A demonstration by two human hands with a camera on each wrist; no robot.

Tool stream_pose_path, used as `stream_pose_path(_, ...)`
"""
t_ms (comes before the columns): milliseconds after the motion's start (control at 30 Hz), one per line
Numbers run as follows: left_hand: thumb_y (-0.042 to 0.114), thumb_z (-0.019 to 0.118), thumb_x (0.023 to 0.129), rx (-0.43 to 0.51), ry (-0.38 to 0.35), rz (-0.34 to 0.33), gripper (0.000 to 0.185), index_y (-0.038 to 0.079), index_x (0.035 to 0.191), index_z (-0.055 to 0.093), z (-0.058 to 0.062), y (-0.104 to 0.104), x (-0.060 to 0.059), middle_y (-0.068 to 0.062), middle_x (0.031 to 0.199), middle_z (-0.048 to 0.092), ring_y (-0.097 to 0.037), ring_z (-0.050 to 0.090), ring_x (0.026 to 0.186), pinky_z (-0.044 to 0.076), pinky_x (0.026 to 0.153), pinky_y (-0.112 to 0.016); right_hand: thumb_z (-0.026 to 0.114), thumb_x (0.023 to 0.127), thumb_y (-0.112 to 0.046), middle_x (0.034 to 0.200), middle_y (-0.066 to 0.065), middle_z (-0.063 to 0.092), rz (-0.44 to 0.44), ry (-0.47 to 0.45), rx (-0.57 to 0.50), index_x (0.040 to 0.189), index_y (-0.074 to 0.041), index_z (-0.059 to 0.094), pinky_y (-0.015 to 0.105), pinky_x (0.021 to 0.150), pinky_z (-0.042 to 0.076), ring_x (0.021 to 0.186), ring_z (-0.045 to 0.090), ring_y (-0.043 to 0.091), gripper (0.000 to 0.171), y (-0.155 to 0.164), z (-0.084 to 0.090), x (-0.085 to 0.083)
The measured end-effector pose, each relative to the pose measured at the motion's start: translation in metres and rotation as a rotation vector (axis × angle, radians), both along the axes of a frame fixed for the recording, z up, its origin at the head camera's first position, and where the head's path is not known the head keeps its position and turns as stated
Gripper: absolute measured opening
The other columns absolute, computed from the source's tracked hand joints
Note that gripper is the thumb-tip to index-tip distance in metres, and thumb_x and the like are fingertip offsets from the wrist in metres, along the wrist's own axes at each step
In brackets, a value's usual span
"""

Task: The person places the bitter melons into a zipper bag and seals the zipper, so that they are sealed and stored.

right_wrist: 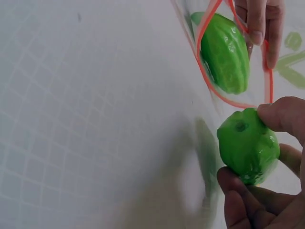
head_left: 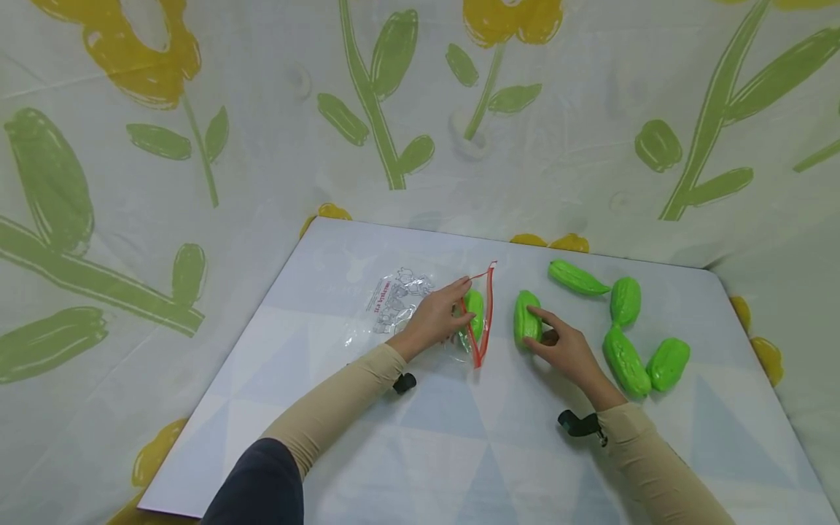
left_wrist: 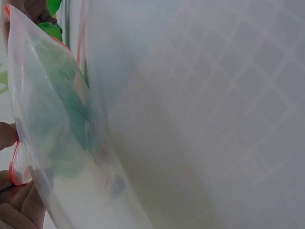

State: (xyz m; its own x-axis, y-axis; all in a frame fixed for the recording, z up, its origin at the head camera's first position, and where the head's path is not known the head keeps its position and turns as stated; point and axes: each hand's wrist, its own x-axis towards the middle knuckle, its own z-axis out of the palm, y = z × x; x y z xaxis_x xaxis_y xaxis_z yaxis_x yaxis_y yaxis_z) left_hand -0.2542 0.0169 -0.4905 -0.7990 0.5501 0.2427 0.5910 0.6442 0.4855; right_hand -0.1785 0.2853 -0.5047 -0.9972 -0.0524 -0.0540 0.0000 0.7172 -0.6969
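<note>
Head view: the left hand [head_left: 434,319] pinches the red rim of a clear bag [head_left: 420,310] on the table [head_left: 459,437], one green gourd [head_left: 475,310] inside. At its 3 o'clock, the right hand [head_left: 569,352] grips a second gourd [head_left: 527,319]. Left wrist view: fingertips [left_wrist: 5,136] pinch the rim. Right wrist view: thumb and fingers [right_wrist: 283,114] curl round the gourd, just beside the bag's mouth.

six green gourds [head_left: 527,318], one bag [head_left: 420,310]

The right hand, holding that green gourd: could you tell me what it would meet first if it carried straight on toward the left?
Probably the red-rimmed mouth of the bag, held open by the left hand. The right hand grips the gourd just beside it, though depth is unclear.
</note>
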Motion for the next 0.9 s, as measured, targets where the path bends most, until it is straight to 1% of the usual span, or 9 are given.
stream_pose_path(167, 0.036, 0.066, 0.085, 0.005, -0.007, -0.002, 0.068, 0.008, 0.141, 0.039, 0.001, 0.000, 0.000, -0.005, 0.147, 0.036, -0.017, 0.037, 0.132, 0.036, 0.104, -0.029, 0.067, 0.082, -0.045, 0.127, 0.009, 0.054, 0.020, 0.039, -0.016, 0.140, -0.036, 0.039, 0.032, 0.067, 0.051, 0.095, 0.059, 0.025, 0.065, -0.003, 0.002, 0.001)
stream_pose_path(267, 0.036, 0.065, 0.086, 0.002, -0.009, 0.000, 0.068, 0.008, 0.142, 0.039, 0.001, -0.001, 0.000, -0.003, 0.147, 0.036, -0.016, 0.037, 0.132, 0.035, 0.105, -0.029, 0.067, 0.082, -0.043, 0.134, 0.008, 0.049, 0.042, 0.047, -0.044, 0.139, -0.036, 0.040, 0.036, 0.071, 0.052, 0.097, 0.058, 0.026, 0.064, -0.005, 0.004, 0.003)
stream_pose_path(333, 0.036, 0.065, 0.086, -0.002, -0.005, 0.000, 0.068, 0.008, 0.142, 0.038, 0.001, 0.000, 0.000, -0.002, 0.148, 0.035, -0.016, 0.037, 0.132, 0.035, 0.105, -0.029, 0.068, 0.082, -0.042, 0.136, 0.006, 0.048, 0.052, 0.045, -0.057, 0.138, -0.039, 0.040, 0.036, 0.073, 0.052, 0.099, 0.058, 0.025, 0.063, -0.007, 0.004, 0.003)
stream_pose_path(467, 0.036, 0.065, 0.085, -0.003, 0.000, 0.003, 0.068, 0.008, 0.142, 0.038, 0.001, 0.000, 0.000, -0.002, 0.148, 0.035, -0.016, 0.037, 0.132, 0.035, 0.105, -0.029, 0.068, 0.082, -0.040, 0.135, 0.002, 0.048, 0.083, 0.056, -0.074, 0.137, -0.042, 0.040, 0.035, 0.074, 0.051, 0.099, 0.057, 0.023, 0.061, -0.009, 0.004, 0.003)
stream_pose_path(567, 0.036, 0.066, 0.085, -0.008, -0.002, 0.008, 0.069, 0.009, 0.142, 0.038, 0.001, 0.000, 0.000, -0.002, 0.148, 0.034, -0.017, 0.037, 0.132, 0.035, 0.105, -0.028, 0.068, 0.083, -0.041, 0.133, 0.002, 0.050, 0.116, 0.083, -0.084, 0.137, -0.040, 0.041, 0.036, 0.075, 0.050, 0.097, 0.057, 0.022, 0.060, -0.010, 0.004, 0.004)
stream_pose_path(700, 0.037, 0.066, 0.085, -0.019, -0.011, 0.016, 0.069, 0.009, 0.142, 0.038, 0.002, 0.001, 0.000, 0.000, 0.149, 0.033, -0.016, 0.036, 0.132, 0.035, 0.105, -0.027, 0.068, 0.082, -0.042, 0.131, 0.000, 0.051, 0.145, 0.087, -0.098, 0.136, -0.040, 0.043, 0.037, 0.076, 0.049, 0.097, 0.056, 0.021, 0.059, -0.011, 0.004, 0.005)
stream_pose_path(767, 0.036, 0.066, 0.085, -0.024, -0.011, 0.019, 0.069, 0.009, 0.142, 0.038, 0.002, 0.001, 0.000, 0.000, 0.149, 0.033, -0.016, 0.036, 0.132, 0.035, 0.105, -0.027, 0.069, 0.082, -0.039, 0.131, -0.001, 0.051, 0.155, 0.077, -0.105, 0.134, -0.041, 0.044, 0.037, 0.076, 0.048, 0.097, 0.056, 0.020, 0.058, -0.012, 0.004, 0.005)
stream_pose_path(900, 0.035, 0.067, 0.085, -0.033, -0.005, 0.021, 0.070, 0.009, 0.142, 0.038, 0.002, 0.001, 0.000, 0.000, 0.149, 0.033, -0.016, 0.037, 0.132, 0.034, 0.105, -0.027, 0.070, 0.083, -0.033, 0.132, 0.000, 0.051, 0.194, 0.079, -0.110, 0.135, -0.038, 0.044, 0.037, 0.077, 0.048, 0.097, 0.057, 0.020, 0.059, -0.014, 0.002, 0.006)
